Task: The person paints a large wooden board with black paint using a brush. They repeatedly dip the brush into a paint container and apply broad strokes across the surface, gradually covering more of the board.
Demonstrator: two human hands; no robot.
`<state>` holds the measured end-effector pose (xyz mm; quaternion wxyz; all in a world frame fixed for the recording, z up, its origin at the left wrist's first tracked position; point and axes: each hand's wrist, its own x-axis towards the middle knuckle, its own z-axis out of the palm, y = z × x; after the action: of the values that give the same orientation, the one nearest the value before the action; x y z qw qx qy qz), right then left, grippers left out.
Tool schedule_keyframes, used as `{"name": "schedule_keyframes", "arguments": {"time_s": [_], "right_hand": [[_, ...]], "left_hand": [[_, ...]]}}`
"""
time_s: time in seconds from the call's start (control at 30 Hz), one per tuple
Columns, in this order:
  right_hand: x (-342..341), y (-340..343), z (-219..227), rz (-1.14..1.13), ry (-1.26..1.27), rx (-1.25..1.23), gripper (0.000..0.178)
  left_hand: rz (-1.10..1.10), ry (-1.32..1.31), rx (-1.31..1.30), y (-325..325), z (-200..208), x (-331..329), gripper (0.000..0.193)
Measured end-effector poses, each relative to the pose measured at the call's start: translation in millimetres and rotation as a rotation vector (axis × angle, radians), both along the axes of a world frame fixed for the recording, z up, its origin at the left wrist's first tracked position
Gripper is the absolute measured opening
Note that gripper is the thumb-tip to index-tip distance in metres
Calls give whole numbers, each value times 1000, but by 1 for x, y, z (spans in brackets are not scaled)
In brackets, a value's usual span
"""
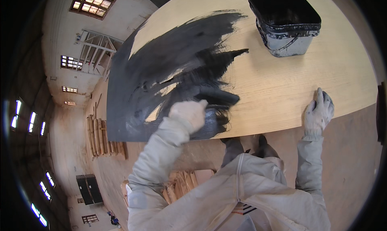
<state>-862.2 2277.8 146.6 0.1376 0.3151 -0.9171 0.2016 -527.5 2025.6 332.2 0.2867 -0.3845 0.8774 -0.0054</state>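
My left hand (pixel 188 113), in a pale glove, is closed around a black, paint-covered applicator (pixel 219 96). Whether that is a brush or a pad I cannot tell. The applicator lies against the pale wooden board (pixel 278 85), at the right edge of a wide patch of black paint (pixel 141 89). Thin pale streaks of bare wood show through the patch. Toward the right, my gloved right hand (pixel 319 111) rests flat at the board's near edge, its fingers stretched out and holding nothing. Dark smudges mark that glove.
A square bucket (pixel 287 45) with a black, paint-smeared top stands on the board's far right part. Wrapped bundles (pixel 98 134) lie on the floor at the left, others beside my body. A metal frame (pixel 96 53) leans by the wall, and a dark cabinet (pixel 89 189) stands farther off.
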Motion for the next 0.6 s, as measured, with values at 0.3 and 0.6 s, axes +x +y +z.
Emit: {"name": "schedule_keyframes", "arguments": {"time_s": [0.3,0.6], "right_hand": [[-1,0,-3,-4,23,3,56],[0,-3,-2,-14,7,28,56]], "left_hand": [[8,-36,-26,24,1,32,38],[10,-47,25,15,12,52,39]]}}
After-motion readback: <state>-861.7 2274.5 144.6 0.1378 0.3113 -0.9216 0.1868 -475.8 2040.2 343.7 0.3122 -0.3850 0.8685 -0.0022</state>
